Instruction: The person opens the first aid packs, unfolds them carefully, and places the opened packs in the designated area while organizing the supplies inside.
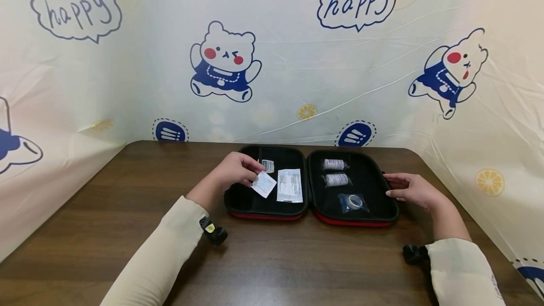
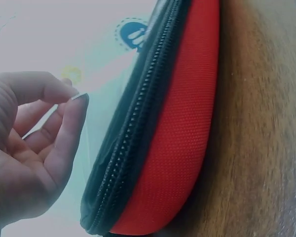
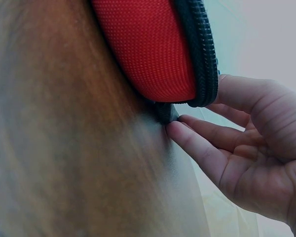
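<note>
A hard zip case [image 1: 280,216], black inside and red outside, lies opened flat on the table. My left hand [image 1: 238,170] pinches a small square white packet [image 1: 264,184] between thumb and fingertip over the case's left half. In the left wrist view only the packet's thin edge [image 2: 80,96] shows. Below it lie a larger white printed packet [image 1: 290,186] and a small labelled packet [image 1: 267,166], partly covered by the hand. At the far right side, my right hand [image 1: 411,188] holds the case's edge, thumb at the zipped rim [image 3: 205,59] and fingers beside a black tab [image 3: 166,112].
In the case's right half lie two wrapped white rolls [image 1: 334,164] and a tape roll in a blue clear wrapper [image 1: 353,203]. The brown wooden table [image 1: 272,259] extends in front and to the left. A printed curtain [image 1: 280,60] stands behind and at both sides.
</note>
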Motion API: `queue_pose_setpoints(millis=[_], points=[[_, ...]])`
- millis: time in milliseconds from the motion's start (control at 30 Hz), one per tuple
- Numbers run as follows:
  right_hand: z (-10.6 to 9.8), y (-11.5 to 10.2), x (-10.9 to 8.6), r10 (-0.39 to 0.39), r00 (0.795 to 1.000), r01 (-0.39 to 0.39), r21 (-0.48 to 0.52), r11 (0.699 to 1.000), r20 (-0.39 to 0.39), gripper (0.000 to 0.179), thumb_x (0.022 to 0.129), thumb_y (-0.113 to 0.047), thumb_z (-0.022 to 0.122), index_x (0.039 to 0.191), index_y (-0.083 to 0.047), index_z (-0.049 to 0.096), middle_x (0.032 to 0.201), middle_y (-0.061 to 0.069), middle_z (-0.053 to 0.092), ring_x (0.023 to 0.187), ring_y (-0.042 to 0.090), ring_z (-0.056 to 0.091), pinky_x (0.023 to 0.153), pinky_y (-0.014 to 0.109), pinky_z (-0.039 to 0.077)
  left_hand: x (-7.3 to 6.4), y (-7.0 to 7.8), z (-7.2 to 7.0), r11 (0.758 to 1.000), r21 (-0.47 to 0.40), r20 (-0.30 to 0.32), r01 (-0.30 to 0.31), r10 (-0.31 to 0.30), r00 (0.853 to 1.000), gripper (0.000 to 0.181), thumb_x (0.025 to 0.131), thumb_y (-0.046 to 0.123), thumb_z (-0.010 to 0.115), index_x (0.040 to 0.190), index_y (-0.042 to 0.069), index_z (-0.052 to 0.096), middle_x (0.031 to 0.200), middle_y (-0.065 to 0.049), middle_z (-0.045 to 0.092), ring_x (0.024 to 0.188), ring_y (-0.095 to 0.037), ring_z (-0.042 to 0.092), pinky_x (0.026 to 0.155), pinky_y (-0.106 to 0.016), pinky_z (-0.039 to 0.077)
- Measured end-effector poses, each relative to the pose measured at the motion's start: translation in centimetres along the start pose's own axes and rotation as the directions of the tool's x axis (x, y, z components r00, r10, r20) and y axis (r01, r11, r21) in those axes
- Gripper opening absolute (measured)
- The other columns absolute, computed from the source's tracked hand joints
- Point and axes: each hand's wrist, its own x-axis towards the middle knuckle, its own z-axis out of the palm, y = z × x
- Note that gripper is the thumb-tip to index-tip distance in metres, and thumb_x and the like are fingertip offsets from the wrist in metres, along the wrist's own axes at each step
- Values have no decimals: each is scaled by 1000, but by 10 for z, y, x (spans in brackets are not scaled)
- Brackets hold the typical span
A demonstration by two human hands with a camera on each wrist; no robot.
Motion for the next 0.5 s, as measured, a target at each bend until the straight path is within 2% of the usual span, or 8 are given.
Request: queue_pose_setpoints(millis=[100,333,500], points=[[0,0,0,2,1000,-2,2,1000,1,66,90,-18,71,143,7,41,141,35,40,127,49,43,89,44,53,-2,-3,-3,999,-26,-33,19,-20,999,28,83,-6,67,110,-2,72,102,-15,67,84,-25,62,67,-32,58],[0,2,1,0,1000,0,-3,1000,3,66,90,-18,71,143,6,41,142,35,40,127,49,43,89,43,53,-4,-12,-12,995,-94,-99,22,-31,995,31,84,-6,68,115,-3,70,105,-17,65,86,-27,61,69,-32,58],[-1,1,1,2,1000,-2,-21,1000,4,65,90,-18,71,143,7,41,141,35,41,126,49,44,88,44,54,-4,-18,-19,993,-117,-124,30,-45,991,32,86,-5,67,118,-3,68,108,-18,63,91,-27,59,73,-32,58]])
